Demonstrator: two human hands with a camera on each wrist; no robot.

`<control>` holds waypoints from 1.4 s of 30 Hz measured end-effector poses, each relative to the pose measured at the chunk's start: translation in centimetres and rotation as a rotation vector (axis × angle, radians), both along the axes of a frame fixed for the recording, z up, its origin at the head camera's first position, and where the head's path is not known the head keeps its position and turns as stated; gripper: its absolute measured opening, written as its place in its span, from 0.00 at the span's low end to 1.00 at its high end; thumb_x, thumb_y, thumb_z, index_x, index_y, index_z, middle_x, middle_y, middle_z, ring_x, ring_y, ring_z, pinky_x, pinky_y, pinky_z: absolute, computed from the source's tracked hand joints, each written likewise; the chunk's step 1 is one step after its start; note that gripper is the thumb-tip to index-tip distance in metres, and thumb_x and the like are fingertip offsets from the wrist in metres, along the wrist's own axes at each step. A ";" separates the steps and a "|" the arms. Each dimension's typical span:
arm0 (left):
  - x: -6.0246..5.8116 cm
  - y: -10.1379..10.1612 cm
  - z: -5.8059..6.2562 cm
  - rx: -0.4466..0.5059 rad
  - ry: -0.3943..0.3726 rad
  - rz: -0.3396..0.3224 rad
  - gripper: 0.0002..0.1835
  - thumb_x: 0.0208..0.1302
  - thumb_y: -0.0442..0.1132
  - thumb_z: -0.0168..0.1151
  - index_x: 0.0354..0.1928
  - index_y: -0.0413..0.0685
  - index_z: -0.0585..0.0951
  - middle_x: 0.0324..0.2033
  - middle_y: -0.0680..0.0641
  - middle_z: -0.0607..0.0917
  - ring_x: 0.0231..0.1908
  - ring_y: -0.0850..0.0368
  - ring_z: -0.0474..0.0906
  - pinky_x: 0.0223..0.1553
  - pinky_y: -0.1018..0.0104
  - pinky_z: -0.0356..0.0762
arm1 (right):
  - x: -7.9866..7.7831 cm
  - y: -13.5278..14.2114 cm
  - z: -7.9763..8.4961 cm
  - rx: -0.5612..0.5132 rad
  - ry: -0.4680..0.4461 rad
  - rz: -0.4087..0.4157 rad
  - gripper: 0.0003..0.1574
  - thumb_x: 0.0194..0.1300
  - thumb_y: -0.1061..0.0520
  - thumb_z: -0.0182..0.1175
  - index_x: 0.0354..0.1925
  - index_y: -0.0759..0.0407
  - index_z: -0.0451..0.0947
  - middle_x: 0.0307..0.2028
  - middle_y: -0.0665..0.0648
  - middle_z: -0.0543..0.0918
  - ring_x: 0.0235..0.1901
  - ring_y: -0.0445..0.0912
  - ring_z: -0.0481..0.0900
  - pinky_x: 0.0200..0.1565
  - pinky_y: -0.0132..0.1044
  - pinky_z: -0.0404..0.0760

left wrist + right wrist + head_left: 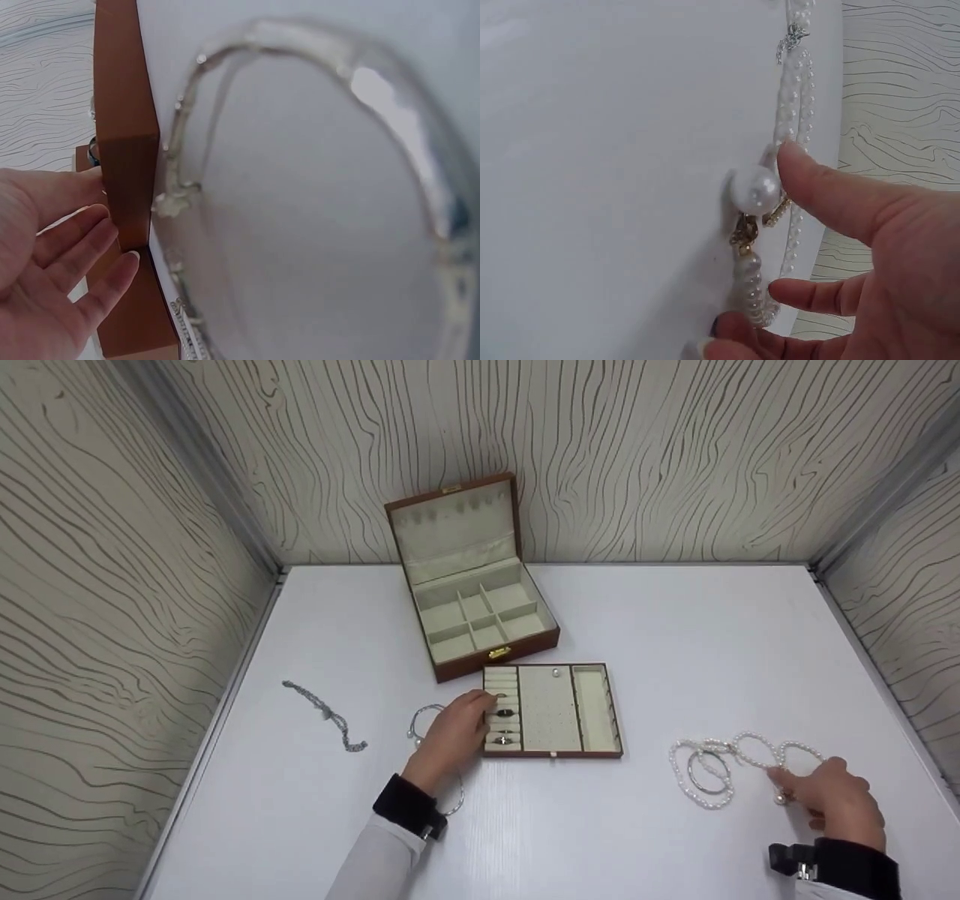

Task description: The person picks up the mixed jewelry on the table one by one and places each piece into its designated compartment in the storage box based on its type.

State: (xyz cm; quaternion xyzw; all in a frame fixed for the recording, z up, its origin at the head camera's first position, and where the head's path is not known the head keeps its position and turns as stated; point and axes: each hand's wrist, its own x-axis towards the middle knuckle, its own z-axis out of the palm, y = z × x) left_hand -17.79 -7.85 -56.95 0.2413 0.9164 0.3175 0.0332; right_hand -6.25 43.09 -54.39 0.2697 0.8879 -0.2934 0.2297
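Note:
My left hand point(450, 735) lies at the left side of a flat jewelry tray point(545, 750), fingertips right at its ring rolls. In the left wrist view its fingers point(112, 289) are extended beside the tray's brown wall. A ring with a dark stone point(505, 712) and a silver ring point(503, 741) sit in the rolls. A silver bracelet point(409, 112) lies close under the left wrist. My right hand point(836, 799) reaches down over pearl jewelry. Its thumb and fingers are spread around a large pearl point(757, 190) with gold parts, next to a pearl strand point(748, 289).
Behind the tray stands a brown jewelry box point(495, 643) with lid raised and divided compartments. A pearl stud point(556, 673) is on the tray. A silver chain bracelet point(327, 712) lies at left. Pearl strands point(679, 769) and a silver bangle point(694, 780) lie at right.

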 end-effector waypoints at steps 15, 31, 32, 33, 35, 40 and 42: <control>0.0 0.0 -0.4 0.002 0.007 -0.007 0.25 0.63 0.26 0.61 0.62 0.44 0.76 0.59 0.47 0.77 0.60 0.53 0.72 0.62 0.62 0.68 | -3.8 -2.4 -0.8 -0.244 0.159 0.082 0.34 0.75 0.53 0.49 0.58 0.84 0.56 0.34 0.62 0.82 0.29 0.47 0.84 0.35 0.37 0.82; -0.1 0.0 -0.2 -0.003 0.008 -0.001 0.23 0.62 0.27 0.62 0.60 0.43 0.77 0.58 0.47 0.78 0.60 0.52 0.73 0.62 0.61 0.69 | -5.6 -6.7 -1.1 -0.579 0.333 0.132 0.25 0.77 0.64 0.41 0.63 0.81 0.54 0.51 0.76 0.73 0.46 0.53 0.83 0.48 0.38 0.82; -0.1 0.0 -0.2 -0.004 0.008 -0.002 0.23 0.63 0.27 0.62 0.60 0.43 0.77 0.58 0.47 0.78 0.59 0.52 0.73 0.62 0.61 0.69 | -5.8 -6.9 -1.0 -0.569 0.343 0.151 0.24 0.77 0.64 0.41 0.63 0.81 0.55 0.50 0.76 0.73 0.47 0.54 0.83 0.48 0.38 0.82; -0.1 0.0 -0.2 -0.003 0.007 -0.002 0.23 0.63 0.27 0.62 0.60 0.43 0.77 0.58 0.47 0.78 0.59 0.52 0.73 0.62 0.61 0.69 | -5.9 -7.1 -0.9 -0.551 0.348 0.162 0.24 0.77 0.64 0.42 0.63 0.80 0.56 0.50 0.75 0.73 0.48 0.56 0.82 0.49 0.39 0.82; -0.1 0.0 -0.3 -0.003 0.000 0.000 0.23 0.63 0.27 0.62 0.60 0.42 0.77 0.58 0.47 0.77 0.60 0.52 0.72 0.63 0.61 0.68 | -6.0 -7.2 -0.5 -0.477 0.353 0.202 0.22 0.77 0.63 0.43 0.61 0.79 0.59 0.49 0.74 0.74 0.48 0.59 0.81 0.48 0.41 0.82; 0.0 0.0 -0.2 -0.002 -0.028 0.003 0.22 0.63 0.27 0.62 0.60 0.43 0.77 0.59 0.48 0.77 0.61 0.53 0.71 0.63 0.61 0.68 | -5.1 -6.4 0.7 -0.193 0.247 0.309 0.18 0.72 0.58 0.53 0.50 0.74 0.69 0.36 0.64 0.78 0.34 0.55 0.80 0.33 0.42 0.80; 0.1 -0.1 -0.1 -0.008 -0.033 0.003 0.22 0.64 0.28 0.62 0.60 0.44 0.77 0.59 0.49 0.77 0.61 0.54 0.71 0.63 0.62 0.68 | -4.6 -6.1 1.0 -0.132 0.174 0.334 0.19 0.69 0.55 0.58 0.46 0.72 0.70 0.32 0.60 0.78 0.30 0.51 0.77 0.30 0.42 0.77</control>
